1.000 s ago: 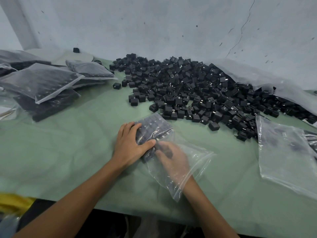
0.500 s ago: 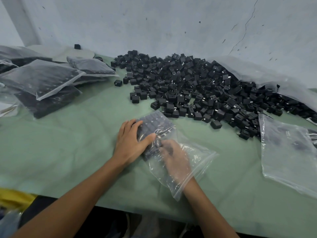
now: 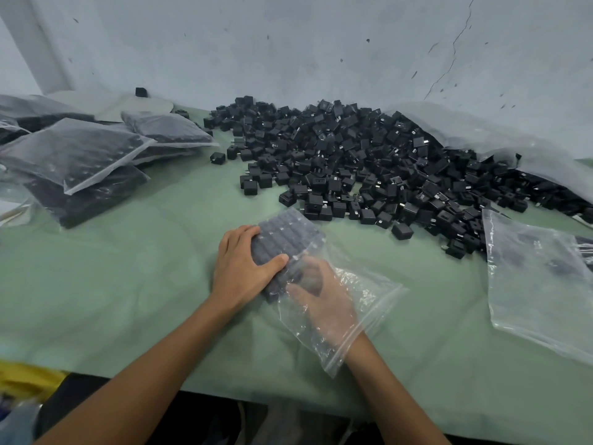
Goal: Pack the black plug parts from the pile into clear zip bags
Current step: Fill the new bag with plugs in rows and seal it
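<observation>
Filled bags [image 3: 80,155] at left edge of table [image 3: 128,284]. Left hand [image 3: 244,268] still clasps plug-part block [image 3: 285,239] through zip bag [image 3: 362,303], near front edge. Right hand [image 3: 324,303] inside bag, barely shifted; grip unreadable through plastic. Rows probably still being seated; pile [image 3: 369,162] behind stays large.

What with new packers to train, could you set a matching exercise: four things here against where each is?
1 left hand
2 right hand
3 pile of black plug parts
4 filled bags

A stacked at the left of the table
B inside the clear zip bag
C outside it, holding the packed parts
D against the wall

Pairs: 1-C, 2-B, 3-D, 4-A
</observation>
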